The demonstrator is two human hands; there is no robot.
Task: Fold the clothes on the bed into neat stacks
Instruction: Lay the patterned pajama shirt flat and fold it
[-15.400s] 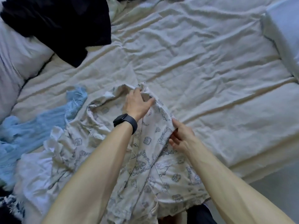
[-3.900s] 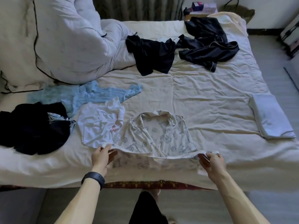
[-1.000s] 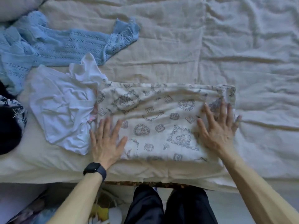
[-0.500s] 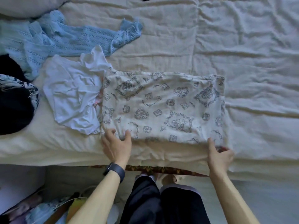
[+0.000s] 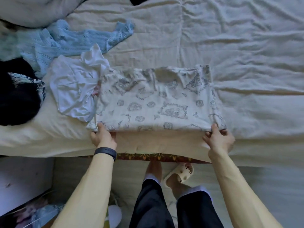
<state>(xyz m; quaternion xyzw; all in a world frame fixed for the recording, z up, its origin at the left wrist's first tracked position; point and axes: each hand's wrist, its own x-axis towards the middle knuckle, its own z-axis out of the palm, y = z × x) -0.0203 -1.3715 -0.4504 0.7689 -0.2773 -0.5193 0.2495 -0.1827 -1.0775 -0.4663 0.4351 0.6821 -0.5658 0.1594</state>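
Shirt (image 5: 156, 104) on bed (image 5: 246, 46) edge; top (image 5: 74, 89) touching its left side.

A home bedroom: a wide bed (image 5: 148, 145) with rumpled cream sheet (image 5: 238, 46) fills the upper frame, loose clothes (image 5: 69, 40) lie at left, probably a pillow (image 5: 32, 10) upper left, a slipper (image 5: 179, 174) on the floor (image 5: 271, 186) below.

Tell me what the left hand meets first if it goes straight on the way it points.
The folded patterned shirt itself: the left hand pinches its near left corner, pointing across the bed. Beyond that, probably the white garment; depth unclear.
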